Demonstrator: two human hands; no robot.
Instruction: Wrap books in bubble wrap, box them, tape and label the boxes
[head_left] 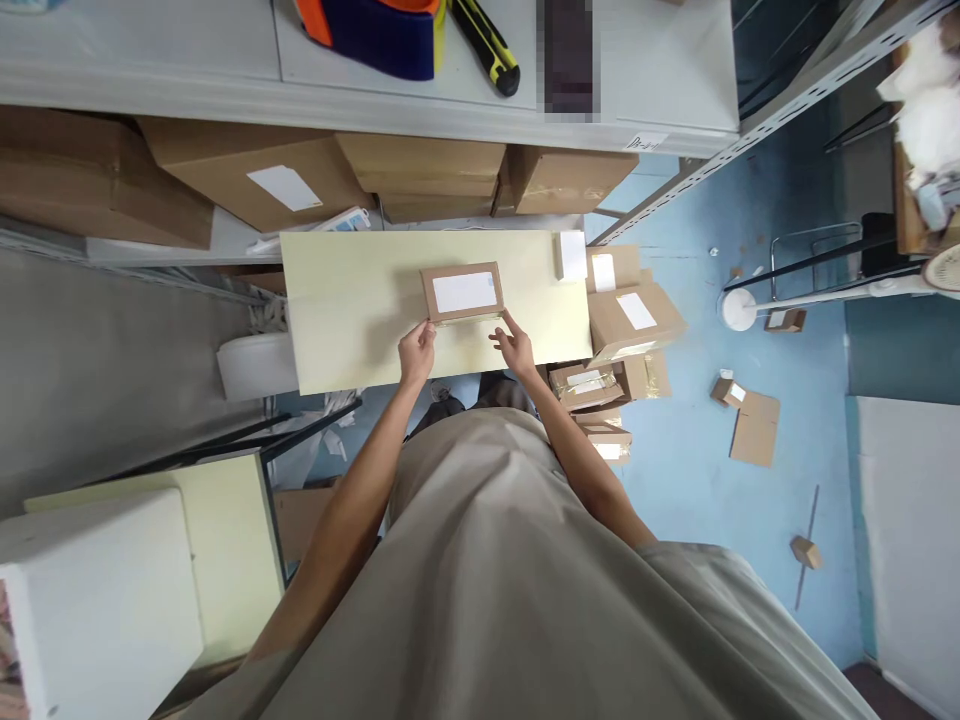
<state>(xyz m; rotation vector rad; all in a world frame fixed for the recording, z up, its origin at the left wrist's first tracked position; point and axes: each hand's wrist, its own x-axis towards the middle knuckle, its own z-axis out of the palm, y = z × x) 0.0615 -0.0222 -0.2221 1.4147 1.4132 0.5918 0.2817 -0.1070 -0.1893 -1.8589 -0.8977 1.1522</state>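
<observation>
A small brown cardboard box (462, 292) with a white label on top lies on a pale yellow table (345, 310). My left hand (417, 352) has its fingers curled at the box's near left corner. My right hand (514, 346) touches the near right corner, fingers partly bent, forefinger reaching to the box. Both hands rest against the box's near edge.
A white roll (571, 255) stands at the table's far right. Several labelled cardboard boxes (626, 318) are piled right of the table on the blue floor. Larger cartons (247, 170) sit under a shelf behind. A white box (97, 600) stands at the near left.
</observation>
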